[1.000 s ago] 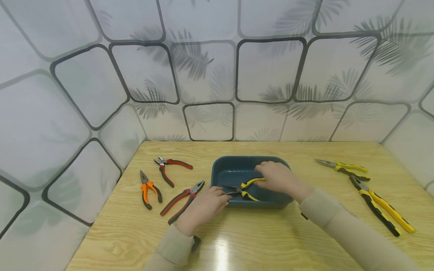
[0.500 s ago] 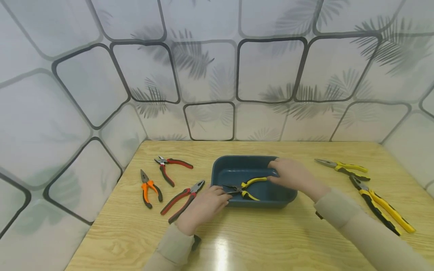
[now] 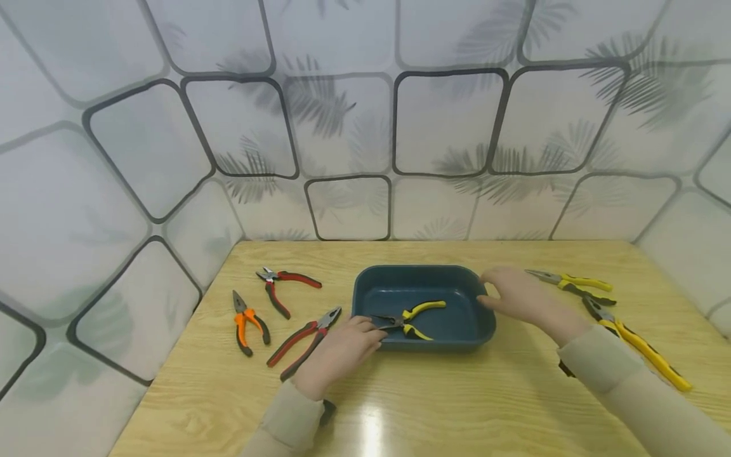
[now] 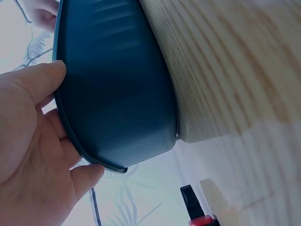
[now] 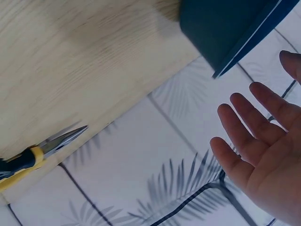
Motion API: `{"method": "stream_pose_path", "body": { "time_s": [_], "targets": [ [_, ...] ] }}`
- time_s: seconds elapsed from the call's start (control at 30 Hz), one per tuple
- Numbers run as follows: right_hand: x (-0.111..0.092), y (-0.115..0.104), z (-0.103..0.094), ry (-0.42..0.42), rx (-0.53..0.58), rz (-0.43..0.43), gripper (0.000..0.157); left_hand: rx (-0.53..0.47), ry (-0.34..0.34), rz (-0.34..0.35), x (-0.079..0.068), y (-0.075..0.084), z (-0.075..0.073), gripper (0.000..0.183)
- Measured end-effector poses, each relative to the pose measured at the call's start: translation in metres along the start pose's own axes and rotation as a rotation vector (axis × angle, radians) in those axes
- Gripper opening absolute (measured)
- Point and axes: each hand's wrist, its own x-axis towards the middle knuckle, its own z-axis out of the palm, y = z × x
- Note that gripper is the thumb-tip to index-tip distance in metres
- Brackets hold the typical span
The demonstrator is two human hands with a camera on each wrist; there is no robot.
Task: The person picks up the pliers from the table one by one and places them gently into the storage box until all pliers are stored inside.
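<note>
A dark blue plastic bin (image 3: pixel 422 346) stands mid-table. My left hand (image 3: pixel 342 352) holds its near-left corner; in the left wrist view the thumb overlaps the outer wall (image 4: pixel 113 84) and other fingers go behind the rim. Inside the bin lies a pair of yellow-and-black pliers (image 3: pixel 407 322) with handles spread and jaws apart, the tips partly behind my left fingers. My right hand (image 3: pixel 516 295) hovers at the bin's right end, fingers extended and holding nothing. In the right wrist view that hand (image 5: pixel 263 146) is apart from the bin's corner.
On the left lie orange-handled long-nose pliers (image 3: pixel 242 319), red-and-black diagonal cutters (image 3: pixel 274 279) and larger red-and-black pliers (image 3: pixel 311 336). On the right are yellow-and-black long-nose pliers (image 3: pixel 562 279) and larger yellow-and-black pliers (image 3: pixel 651 352), partly behind my right sleeve. A patterned backdrop (image 3: pixel 445 127) rises behind.
My right hand has let go of the yellow-and-black pliers' handle and drawn right, out of the bin to beside its right end. The left hand stays on the bin's corner.
</note>
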Motion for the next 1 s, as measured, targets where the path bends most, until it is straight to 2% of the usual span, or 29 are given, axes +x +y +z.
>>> {"method": "stream_pose_path", "body": {
  "time_s": [0.33, 0.6, 1.0],
  "targets": [
    [-0.027, 0.033, -0.002, -0.024, 0.007, 0.112, 0.037, -0.014, 0.017, 0.009, -0.003, -0.001, 0.003, 0.021],
    [-0.043, 0.057, 0.002, -0.075, 0.036, 0.203, 0.047, -0.018, 0.004, -0.006, -0.004, -0.002, 0.005, 0.022],
    [-0.066, 0.089, 0.004, -0.093, 0.009, 0.205, 0.044, -0.027, -0.013, -0.021, -0.004, -0.002, 0.002, 0.023]
  ]
}}
